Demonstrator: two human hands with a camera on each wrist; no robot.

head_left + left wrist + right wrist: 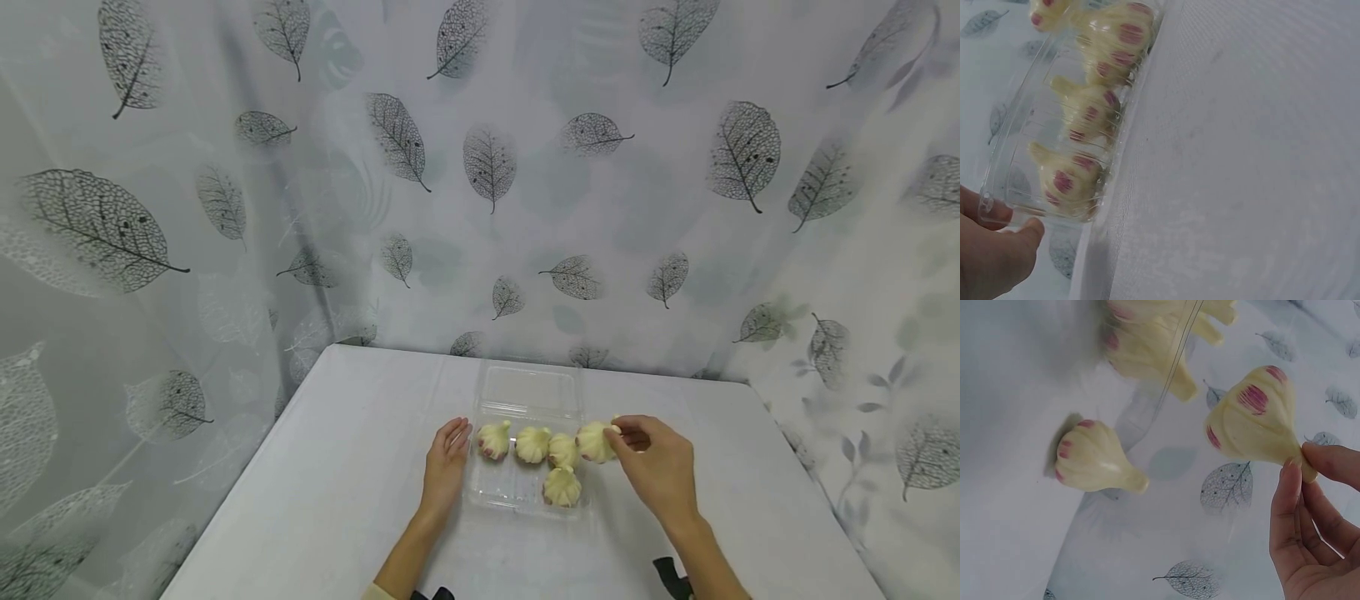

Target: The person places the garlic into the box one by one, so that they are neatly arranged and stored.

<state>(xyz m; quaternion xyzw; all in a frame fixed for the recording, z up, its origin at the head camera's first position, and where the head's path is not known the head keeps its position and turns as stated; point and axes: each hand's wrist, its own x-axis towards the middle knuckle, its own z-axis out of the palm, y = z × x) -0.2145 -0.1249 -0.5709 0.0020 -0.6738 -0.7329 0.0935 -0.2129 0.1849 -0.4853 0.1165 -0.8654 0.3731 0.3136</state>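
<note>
A clear plastic box [491,492] lies on the table with several pale garlic bulbs [532,445] in a row across it. They carry purple patches, plain on a bulb [1069,181] in the left wrist view. My left hand [446,462] is at the box's left side, thumb and fingers gripping its edge. My right hand [1319,531] pinches another garlic bulb [1257,415] by its stem, raised beside the box's right edge. One more bulb [1097,456] sits apart from the row, overlapping the near right part of the box in the head view.
The box's clear lid [531,387] is folded back behind it on the white table [360,433]. A leaf-printed curtain [525,225] hangs along the back and both sides. Dark straps [672,577] show near the wrists.
</note>
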